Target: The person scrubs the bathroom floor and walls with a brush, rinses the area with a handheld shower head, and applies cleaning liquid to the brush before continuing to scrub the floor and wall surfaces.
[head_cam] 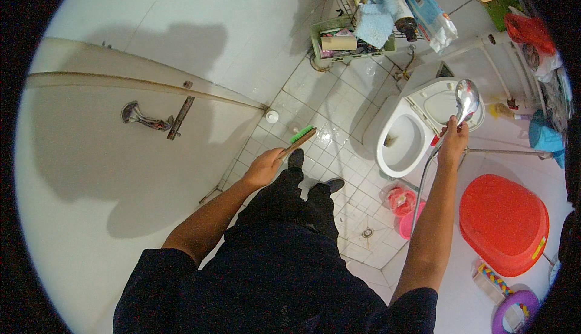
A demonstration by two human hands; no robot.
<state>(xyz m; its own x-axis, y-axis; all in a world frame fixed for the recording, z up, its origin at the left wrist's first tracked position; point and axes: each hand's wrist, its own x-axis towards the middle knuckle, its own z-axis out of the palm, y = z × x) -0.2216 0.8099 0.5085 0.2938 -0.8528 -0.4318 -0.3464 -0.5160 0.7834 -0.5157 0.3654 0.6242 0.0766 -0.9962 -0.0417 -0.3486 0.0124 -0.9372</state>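
My left hand [264,167] is closed around the handle of a wooden scrubbing brush [302,138] with green bristles, held above the tiled floor near my shoes. In my right hand [453,139] is a chrome shower head [467,96], pointing away from me, its metal hose [423,184] hanging down along my forearm. Behind the shower head stands the white toilet [404,139] with its lid raised; a dark stain shows inside the bowl. Wet patches shine on the floor tiles [327,135] beyond the brush.
A door with a metal handle [147,118] is at left. A green basket [354,55] and wire rack stand ahead, holding bottles and a blue cloth. At right are a red plastic basin [504,225], a pink bin [411,221] and a purple ring [515,311]. A floor drain [367,233] lies nearby.
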